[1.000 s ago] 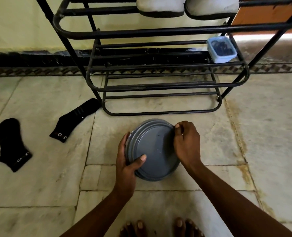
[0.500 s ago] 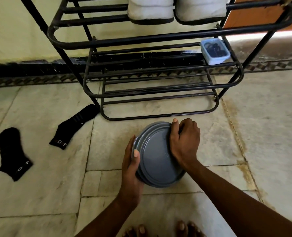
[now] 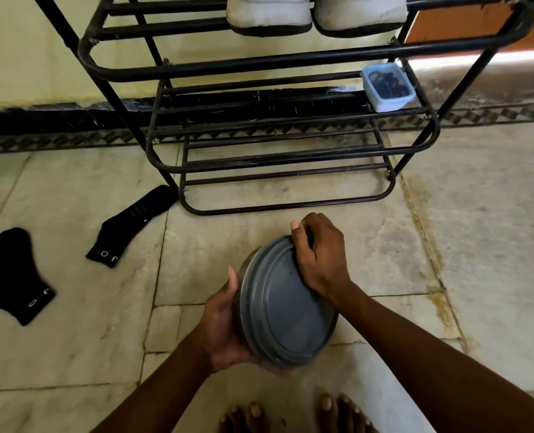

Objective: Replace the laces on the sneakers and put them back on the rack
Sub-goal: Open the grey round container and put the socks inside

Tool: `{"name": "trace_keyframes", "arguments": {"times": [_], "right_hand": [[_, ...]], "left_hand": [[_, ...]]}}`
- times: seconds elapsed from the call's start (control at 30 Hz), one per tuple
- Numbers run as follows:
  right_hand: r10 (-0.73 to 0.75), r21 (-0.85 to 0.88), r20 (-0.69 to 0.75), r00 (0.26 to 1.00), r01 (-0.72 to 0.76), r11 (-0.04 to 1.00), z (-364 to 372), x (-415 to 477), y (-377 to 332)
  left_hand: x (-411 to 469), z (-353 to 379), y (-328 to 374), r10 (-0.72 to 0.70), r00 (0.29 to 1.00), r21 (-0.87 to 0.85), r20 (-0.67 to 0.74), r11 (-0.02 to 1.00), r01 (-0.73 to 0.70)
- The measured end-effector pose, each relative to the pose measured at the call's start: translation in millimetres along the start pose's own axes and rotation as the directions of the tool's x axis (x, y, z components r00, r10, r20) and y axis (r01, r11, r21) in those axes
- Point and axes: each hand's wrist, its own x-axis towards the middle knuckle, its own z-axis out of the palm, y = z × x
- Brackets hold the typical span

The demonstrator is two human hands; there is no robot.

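Pale letters at the cuffs of two black knit socks (image 3: pixel 19 276) (image 3: pixel 131 226) on the left floor are too small to read. The pair of pale fabric sneakers (image 3: pixel 269 14), dark-soled, sits on the top tier of the black tubular metal rack (image 3: pixel 259 65) at the far side. A small translucent blue box (image 3: pixel 386 85) rests on a lower tier's right end. Near, a grey round container (image 3: pixel 287 307) is tilted above the veined stone floor (image 3: pixel 478 245). The left hand (image 3: pixel 225 326) cups its side, and the right hand (image 3: pixel 319 254) has its fingers curled over the ridged lid's far rim. Open floor lies to the right
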Motion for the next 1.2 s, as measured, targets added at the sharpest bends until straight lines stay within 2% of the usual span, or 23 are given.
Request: {"name": "trace_keyframes", "arguments": {"times": [0.13,0.3,0.6,0.67,0.8,0.87,0.93,0.97,1.03,1.1,1.13,1.2], "right_hand": [[0.007,0.059,0.044,0.999,-0.009,0.998,-0.1,-10.7,-3.0],[-0.011,0.041,0.058,0.998,0.008,0.999,-0.5,-13.3,-6.8],[-0.108,-0.074,0.270,0.957,0.132,0.989,5.4,12.3,-12.1],[-0.120,-0.082,0.294,0.948,0.150,0.985,5.4,14.9,-14.5],[-0.159,-0.082,0.318,0.935,0.194,0.978,4.9,16.9,-21.9],[-0.169,-0.087,0.337,0.926,0.210,0.974,4.5,19.0,-25.5],[-0.184,-0.090,0.354,0.917,0.229,0.969,4.8,20.9,-29.4],[-0.191,-0.093,0.359,0.914,0.239,0.967,5.3,21.8,-31.0],[-0.207,-0.098,0.365,0.908,0.259,0.961,5.8,23.7,-33.0],[-0.231,-0.105,0.360,0.904,0.285,0.953,6.1,26.0,-33.4],[-0.244,-0.108,0.359,0.901,0.300,0.948,6.2,27.2,-33.2],[-0.269,-0.117,0.359,0.894,0.329,0.937,7.1,27.5,-33.2]], "left_hand": [[-2.7,3.0,1.7,-0.003,0.999,0.016,0.044,1.000,0.002],[3.6,2.7,7.5,0.032,0.998,0.040,-0.053,0.999,-0.030],[4.0,15.3,-4.0,0.167,0.984,-0.167,0.057,0.974,-0.155],[2.2,15.3,-4.2,0.171,0.981,-0.180,0.087,0.972,-0.154],[0.0,12.0,-7.0,0.267,0.959,-0.197,0.099,0.950,-0.244],[0.8,2.2,-5.8,0.250,0.960,-0.218,0.123,0.951,-0.220],[-1.3,5.4,-1.1,0.253,0.961,-0.229,0.114,0.948,-0.223],[0.7,-7.8,-0.1,0.302,0.951,-0.210,0.064,0.936,-0.283],[-0.1,-20.5,-7.3,0.337,0.942,-0.308,0.003,0.896,-0.320],[6.2,-3.0,-7.3,0.360,0.933,-0.270,-0.019,0.897,-0.351],[3.8,4.8,-3.8,0.247,0.969,-0.250,-0.012,0.938,-0.242],[1.8,3.5,-6.1,0.290,0.952,-0.189,-0.095,0.934,-0.303]]}}
